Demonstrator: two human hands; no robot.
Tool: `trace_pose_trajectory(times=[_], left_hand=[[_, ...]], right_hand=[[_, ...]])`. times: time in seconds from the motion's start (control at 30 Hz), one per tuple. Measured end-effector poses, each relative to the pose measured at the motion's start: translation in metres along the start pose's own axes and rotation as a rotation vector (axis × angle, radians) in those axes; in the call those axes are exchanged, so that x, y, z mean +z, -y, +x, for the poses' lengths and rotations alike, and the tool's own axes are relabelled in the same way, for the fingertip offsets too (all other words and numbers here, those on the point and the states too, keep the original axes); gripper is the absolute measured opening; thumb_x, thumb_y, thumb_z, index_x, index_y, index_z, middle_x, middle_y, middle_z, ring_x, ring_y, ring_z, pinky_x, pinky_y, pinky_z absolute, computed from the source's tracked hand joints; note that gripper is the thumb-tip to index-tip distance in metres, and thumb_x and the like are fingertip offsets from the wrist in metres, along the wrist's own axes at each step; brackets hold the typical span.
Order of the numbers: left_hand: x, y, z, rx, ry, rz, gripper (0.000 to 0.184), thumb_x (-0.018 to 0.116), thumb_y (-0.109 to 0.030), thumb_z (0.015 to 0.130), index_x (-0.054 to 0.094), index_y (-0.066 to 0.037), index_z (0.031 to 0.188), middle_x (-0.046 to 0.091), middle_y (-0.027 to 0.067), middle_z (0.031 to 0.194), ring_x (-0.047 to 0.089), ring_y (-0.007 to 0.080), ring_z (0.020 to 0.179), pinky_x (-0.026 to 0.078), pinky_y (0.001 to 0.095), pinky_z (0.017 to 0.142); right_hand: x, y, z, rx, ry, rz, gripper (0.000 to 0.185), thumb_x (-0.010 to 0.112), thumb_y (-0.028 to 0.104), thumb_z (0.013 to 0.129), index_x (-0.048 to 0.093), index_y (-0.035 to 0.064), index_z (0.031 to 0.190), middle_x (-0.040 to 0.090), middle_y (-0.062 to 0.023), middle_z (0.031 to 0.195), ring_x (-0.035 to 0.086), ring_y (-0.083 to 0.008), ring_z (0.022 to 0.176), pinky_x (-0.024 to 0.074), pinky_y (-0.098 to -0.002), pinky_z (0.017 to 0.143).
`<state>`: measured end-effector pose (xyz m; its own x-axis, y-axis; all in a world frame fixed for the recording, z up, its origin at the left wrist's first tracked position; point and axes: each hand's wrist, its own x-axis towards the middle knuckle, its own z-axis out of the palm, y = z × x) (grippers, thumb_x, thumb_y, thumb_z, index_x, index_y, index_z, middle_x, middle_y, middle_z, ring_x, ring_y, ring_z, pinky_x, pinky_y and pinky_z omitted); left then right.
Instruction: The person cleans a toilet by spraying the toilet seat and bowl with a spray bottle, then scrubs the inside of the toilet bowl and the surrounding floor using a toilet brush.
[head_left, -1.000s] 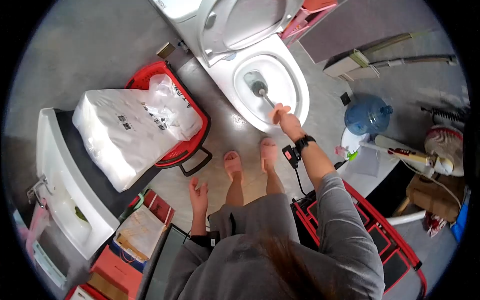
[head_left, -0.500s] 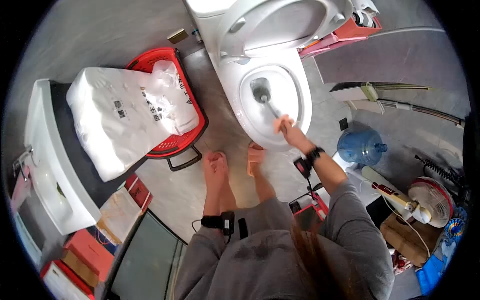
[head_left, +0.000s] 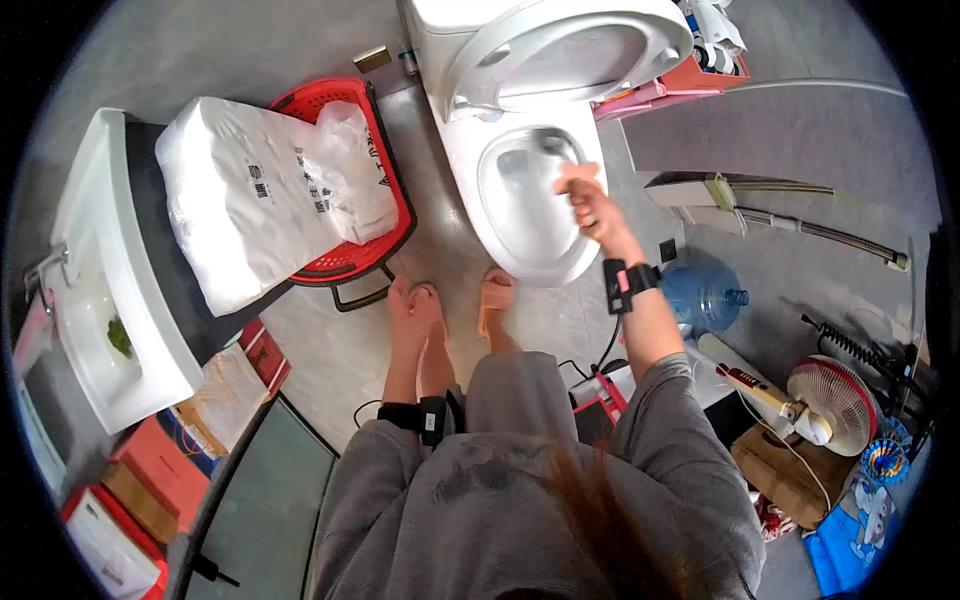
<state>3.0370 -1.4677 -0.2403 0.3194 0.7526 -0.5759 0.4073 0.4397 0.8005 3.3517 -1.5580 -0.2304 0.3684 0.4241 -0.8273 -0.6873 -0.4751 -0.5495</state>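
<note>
The left hand (head_left: 402,303) hangs loose and empty; the right hand (head_left: 592,212), fingers gripping a brush (head_left: 552,143) near the rear edge of the toilet bowl (head_left: 545,274), could splash through hasty scrubbing.

We recorded a white toilet (head_left: 528,205); inside it, a blurred, dark grey brush (head_left: 551,142); left of it, a red basket (head_left: 342,262) rimmed black and a white bag (head_left: 235,190) printed black; right of it, a blue bottle (head_left: 698,297).

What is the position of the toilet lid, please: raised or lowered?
Raised: the toilet lid stands up at the back of the bowl, whose inside lies uncovered.
</note>
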Motion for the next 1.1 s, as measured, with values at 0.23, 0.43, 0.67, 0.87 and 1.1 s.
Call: trace_pose_trajectory(times=[0.23,0.43,0.67,0.87,1.1], left_hand=[[-0.025,0.002,0.004,0.037,0.026,-0.020,0.051,0.052,-0.015,0.081,0.028,0.005,0.122,0.036,0.0183,0.122,0.047,0.0198,0.100,0.042,0.0269,0.077],[-0.031,0.011,0.005,0.015,0.058,0.020,0.052,0.052,-0.017,0.082,0.028,0.004,0.123,0.034,0.0183,0.124,0.047,0.0218,0.099,0.041,0.0280,0.079],[-0.043,0.028,0.010,0.060,0.031,0.076,0.050,0.051,-0.017,0.082,0.028,0.002,0.123,0.035,0.0143,0.122,0.049,0.0171,0.090,0.043,0.0264,0.071],[-0.043,0.025,0.007,0.061,0.073,0.180,0.051,0.052,-0.019,0.082,0.029,0.004,0.121,0.034,0.0185,0.123,0.046,0.0220,0.102,0.040,0.0287,0.080],[-0.036,-0.001,0.005,-0.012,0.106,0.055,0.053,0.053,-0.017,0.081,0.029,0.004,0.123,0.035,0.0180,0.123,0.048,0.0207,0.099,0.041,0.0266,0.078]], right_hand=[[-0.007,0.010,-0.004,-0.021,-0.125,-0.233,0.025,0.042,0.033,0.087,0.049,0.0083,0.089,0.040,0.0032,0.059,0.031,-0.0010,0.037,0.0236,-0.0138,0.028],[-0.005,-0.010,-0.012,-0.146,-0.198,-0.468,0.039,0.050,0.036,0.081,0.044,0.0086,0.109,0.042,0.0019,0.056,0.036,-0.0047,0.038,0.0255,-0.0196,0.030],[-0.088,-0.009,0.011,-0.461,-0.385,-0.975,0.041,0.054,0.036,0.078,0.045,0.0161,0.113,0.054,-0.0059,0.065,0.050,-0.0183,0.046,0.0377,-0.0295,0.041],[-0.094,0.061,-0.014,-0.450,-0.272,-1.512,0.025,0.044,0.034,0.083,0.054,0.0157,0.098,0.060,-0.0112,0.082,0.057,-0.0317,0.076,0.0442,-0.0382,0.062],[-0.133,-0.089,-0.110,-0.041,-0.169,-1.979,0.041,0.037,0.032,0.085,0.038,0.0033,0.114,0.060,-0.0128,0.069,0.060,-0.0262,0.061,0.0451,-0.0408,0.050]])
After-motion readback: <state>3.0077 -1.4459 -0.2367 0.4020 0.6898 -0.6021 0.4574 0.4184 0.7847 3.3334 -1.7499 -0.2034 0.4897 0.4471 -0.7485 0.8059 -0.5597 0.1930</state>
